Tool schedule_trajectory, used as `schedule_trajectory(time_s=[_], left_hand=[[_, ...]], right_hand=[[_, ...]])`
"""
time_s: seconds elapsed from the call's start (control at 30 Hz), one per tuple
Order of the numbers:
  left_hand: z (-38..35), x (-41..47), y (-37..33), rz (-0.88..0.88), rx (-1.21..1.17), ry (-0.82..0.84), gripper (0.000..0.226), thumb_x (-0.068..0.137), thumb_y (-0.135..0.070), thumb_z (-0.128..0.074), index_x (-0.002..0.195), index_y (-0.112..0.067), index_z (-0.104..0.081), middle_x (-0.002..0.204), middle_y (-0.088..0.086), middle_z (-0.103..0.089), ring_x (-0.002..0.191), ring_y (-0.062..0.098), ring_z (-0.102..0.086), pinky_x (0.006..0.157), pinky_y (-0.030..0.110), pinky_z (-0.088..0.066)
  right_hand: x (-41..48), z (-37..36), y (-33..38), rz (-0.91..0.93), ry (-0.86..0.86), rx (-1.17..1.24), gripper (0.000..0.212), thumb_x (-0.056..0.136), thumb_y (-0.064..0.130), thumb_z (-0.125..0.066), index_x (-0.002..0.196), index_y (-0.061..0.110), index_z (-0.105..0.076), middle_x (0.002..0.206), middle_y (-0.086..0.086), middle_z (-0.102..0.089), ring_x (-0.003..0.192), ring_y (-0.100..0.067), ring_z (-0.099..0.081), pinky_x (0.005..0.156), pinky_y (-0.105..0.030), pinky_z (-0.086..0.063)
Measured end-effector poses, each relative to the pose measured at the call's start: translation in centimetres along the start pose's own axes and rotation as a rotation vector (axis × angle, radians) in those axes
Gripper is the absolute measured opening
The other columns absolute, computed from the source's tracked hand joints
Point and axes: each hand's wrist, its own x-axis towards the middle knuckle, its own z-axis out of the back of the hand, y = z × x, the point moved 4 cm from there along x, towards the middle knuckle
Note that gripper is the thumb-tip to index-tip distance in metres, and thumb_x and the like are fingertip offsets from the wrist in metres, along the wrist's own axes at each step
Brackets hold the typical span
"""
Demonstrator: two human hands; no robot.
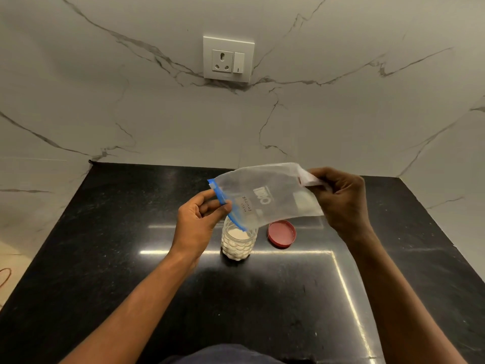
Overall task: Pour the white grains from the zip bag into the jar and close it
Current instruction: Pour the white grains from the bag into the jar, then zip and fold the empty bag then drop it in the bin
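A clear zip bag (pixel 273 195) with a blue zip strip is held tilted above a clear plastic jar (pixel 237 244), its blue mouth pointing down at the jar's opening. My left hand (pixel 198 222) pinches the blue zip edge. My right hand (pixel 341 199) grips the bag's raised bottom end. The bag looks almost flat, with little inside. The jar stands upright on the black counter, uncapped, filled with white grains nearly to its neck. Its red lid (pixel 282 233) lies flat on the counter just right of the jar.
The black polished counter (pixel 131 258) ends against a white marble wall with a socket and switch plate (pixel 228 59). The counter's left edge drops away at the far left. A dark garment shows at the bottom edge.
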Motion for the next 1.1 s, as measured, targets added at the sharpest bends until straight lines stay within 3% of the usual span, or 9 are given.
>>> schedule_trajectory(time_s=[0.1, 0.2, 0.37, 0.53, 0.63, 0.7, 0.77, 0.9, 1.1], left_hand=[[0.1, -0.1, 0.3, 0.015, 0.004, 0.003, 0.039, 0.086, -0.016, -0.082, 0.123, -0.023, -0.073, 0.112, -0.002, -0.084, 0.107, 0.015, -0.079, 0.085, 0.019, -0.061], [0.2, -0.2, 0.4, 0.021, 0.023, -0.008, 0.036, 0.090, -0.007, -0.080, 0.123, -0.021, -0.074, 0.112, -0.001, -0.084, 0.107, 0.016, -0.079, 0.086, 0.021, -0.063], [0.5, 0.5, -3.0, -0.006, 0.008, -0.022, 0.029, 0.093, -0.008, -0.077, 0.120, -0.017, -0.075, 0.113, -0.001, -0.083, 0.108, 0.016, -0.079, 0.084, 0.022, -0.063], [1.0, 2.5, -10.2, -0.171, 0.032, -0.068, 0.022, 0.094, -0.015, -0.078, 0.115, -0.023, -0.077, 0.108, -0.003, -0.082, 0.104, 0.015, -0.078, 0.087, 0.026, -0.064], [0.7, 2.9, -14.1, -0.340, 0.242, -0.035, 0.023, 0.094, -0.020, -0.079, 0.116, -0.025, -0.077, 0.103, -0.006, -0.082, 0.102, 0.010, -0.078, 0.086, 0.019, -0.061], [0.4, 2.9, -15.3, -0.420, 0.438, 0.005, 0.024, 0.093, -0.023, -0.080, 0.117, -0.026, -0.078, 0.105, -0.015, -0.080, 0.100, 0.002, -0.076, 0.087, 0.014, -0.059], [0.0, 2.9, -15.9, -0.482, 0.589, 0.022, 0.026, 0.093, -0.021, -0.080, 0.119, -0.022, -0.079, 0.109, -0.014, -0.078, 0.097, -0.005, -0.074, 0.088, 0.009, -0.056], [-0.6, 2.5, -16.1, -0.543, 0.777, 0.032, 0.028, 0.093, -0.017, -0.080, 0.121, -0.011, -0.079, 0.115, 0.003, -0.078, 0.095, 0.002, -0.070, 0.090, 0.004, -0.051], [-0.7, 2.1, -16.2, -0.650, 1.009, -0.006, 0.027, 0.094, -0.022, -0.080, 0.120, -0.013, -0.081, 0.109, 0.006, -0.081, 0.099, 0.025, -0.073, 0.099, 0.051, -0.048]], right_hand=[[0.0, 0.3, 0.8, 0.015, -0.040, -0.002, 0.032, 0.081, -0.011, -0.075, 0.093, 0.019, -0.077, 0.090, 0.011, -0.076, 0.085, -0.007, -0.073, 0.075, -0.033, -0.064], [0.2, 0.3, 1.3, -0.035, 0.000, -0.021, 0.039, 0.080, 0.011, -0.088, 0.115, 0.019, -0.071, 0.103, 0.003, -0.073, 0.098, -0.016, -0.072, 0.084, -0.048, -0.063], [0.9, 0.9, 3.9, -0.015, -0.027, 0.049, 0.076, 0.077, 0.030, -0.091, 0.143, 0.026, -0.053, 0.133, 0.008, -0.066, 0.127, -0.005, -0.061, 0.098, -0.040, -0.054], [2.7, -1.9, 7.7, 0.085, -0.061, 0.048, 0.050, 0.084, 0.034, -0.086, 0.129, 0.027, -0.065, 0.130, 0.014, -0.069, 0.126, -0.003, -0.060, 0.101, -0.035, -0.044], [3.9, -4.2, 8.7, 0.101, -0.029, 0.053, 0.037, 0.092, 0.031, -0.079, 0.127, 0.025, -0.069, 0.131, 0.012, -0.070, 0.128, -0.006, -0.059, 0.096, -0.023, -0.042], [4.4, -5.9, 8.7, 0.092, 0.029, 0.107, 0.032, 0.096, 0.026, -0.074, 0.128, 0.024, -0.070, 0.131, 0.009, -0.070, 0.127, -0.007, -0.061, 0.099, -0.032, -0.049], [4.6, -7.4, 8.6, 0.083, 0.064, 0.173, 0.028, 0.098, 0.019, -0.072, 0.125, 0.017, -0.072, 0.122, 0.002, -0.074, 0.117, -0.011, -0.068, 0.097, -0.040, -0.057], [4.4, -8.7, 7.3, 0.093, 0.024, 0.270, 0.022, 0.096, 0.009, -0.074, 0.117, 0.007, -0.075, 0.100, -0.002, -0.078, 0.093, -0.014, -0.075, 0.082, -0.026, -0.060], [3.2, -9.2, 5.4, 0.045, 0.016, 0.461, 0.022, 0.096, 0.003, -0.071, 0.110, 0.020, -0.077, 0.096, 0.002, -0.079, 0.090, -0.012, -0.075, 0.080, -0.027, -0.060]])
